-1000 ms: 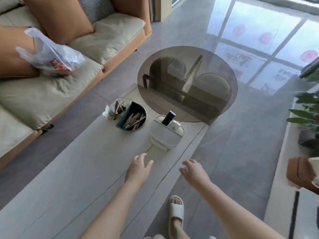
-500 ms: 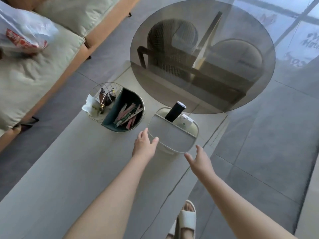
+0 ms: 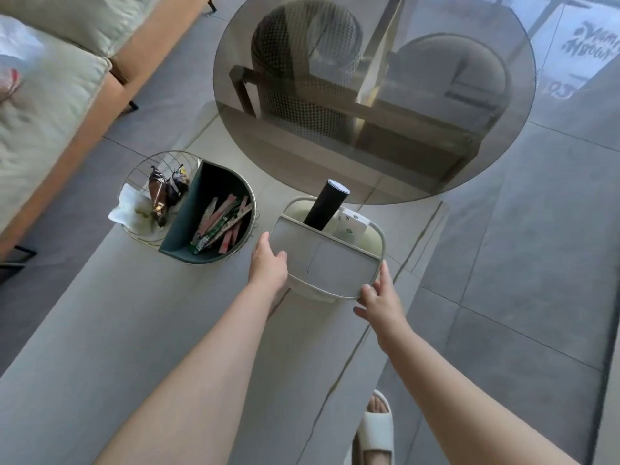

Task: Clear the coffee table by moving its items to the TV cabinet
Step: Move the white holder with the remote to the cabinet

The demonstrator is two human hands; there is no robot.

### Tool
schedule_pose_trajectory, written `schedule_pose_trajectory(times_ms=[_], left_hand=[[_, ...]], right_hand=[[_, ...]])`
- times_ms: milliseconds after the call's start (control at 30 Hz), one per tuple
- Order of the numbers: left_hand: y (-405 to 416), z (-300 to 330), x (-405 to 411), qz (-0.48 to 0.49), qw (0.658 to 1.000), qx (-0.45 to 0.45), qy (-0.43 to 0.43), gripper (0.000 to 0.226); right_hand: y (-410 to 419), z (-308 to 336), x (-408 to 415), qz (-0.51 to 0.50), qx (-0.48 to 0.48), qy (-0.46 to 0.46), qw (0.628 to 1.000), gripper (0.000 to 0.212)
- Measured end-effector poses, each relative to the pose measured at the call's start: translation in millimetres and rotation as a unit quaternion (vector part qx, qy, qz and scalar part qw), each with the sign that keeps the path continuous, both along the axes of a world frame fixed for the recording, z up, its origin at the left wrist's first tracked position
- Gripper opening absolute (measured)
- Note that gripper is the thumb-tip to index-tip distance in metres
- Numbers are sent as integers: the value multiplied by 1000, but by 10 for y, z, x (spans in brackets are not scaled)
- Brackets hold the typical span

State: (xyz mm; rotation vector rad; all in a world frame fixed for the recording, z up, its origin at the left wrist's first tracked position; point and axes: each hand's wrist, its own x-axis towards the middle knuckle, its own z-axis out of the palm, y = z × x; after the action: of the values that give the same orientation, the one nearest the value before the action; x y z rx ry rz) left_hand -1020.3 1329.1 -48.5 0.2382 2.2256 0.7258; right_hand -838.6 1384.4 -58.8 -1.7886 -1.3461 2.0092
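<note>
— What crowds me? — The round snack basket (image 3: 188, 209) just left of the white caddy (image 3: 330, 263); the smoked-glass tabletop (image 3: 374, 95) overhangs behind.
— Open room? — Bare coffee table (image 3: 117, 330) toward me; floor to my right.

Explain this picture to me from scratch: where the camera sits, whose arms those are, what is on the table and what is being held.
The picture comes from a camera worn on a person's head, looking forward and down, so the two bare arms are the wearer's own; there is no machine. The left hand and right hand each take a grip on opposite edges of a pale storage caddy standing on the long grey coffee table. In the caddy's back pocket a black cylinder leans beside a small white device. Left of it stands a round wire basket holding snack packets and stick sachets. A smoked-glass round top overlaps the table's far end. A sofa is on the left.
</note>
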Motion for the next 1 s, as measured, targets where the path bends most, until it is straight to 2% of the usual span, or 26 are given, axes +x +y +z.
schedule_pose_trajectory(times_ms=[167, 500, 700, 1000], left_hand=[[-112, 69, 165, 3, 1000, 1, 10, 54], [-244, 607, 1023, -48, 996, 46, -55, 53], [-189, 894, 1830, -112, 988, 63, -87, 50], [-288, 1069, 3308, -191, 970, 82, -125, 25]], right_hand=[[-71, 60, 187, -2, -7, -12, 1000, 61], [-389, 569, 1159, -86, -11, -31, 996, 61], [-575, 891, 2053, -178, -3, -33, 983, 62], [-1181, 1111, 3637, -317, 7, -45, 947, 60]])
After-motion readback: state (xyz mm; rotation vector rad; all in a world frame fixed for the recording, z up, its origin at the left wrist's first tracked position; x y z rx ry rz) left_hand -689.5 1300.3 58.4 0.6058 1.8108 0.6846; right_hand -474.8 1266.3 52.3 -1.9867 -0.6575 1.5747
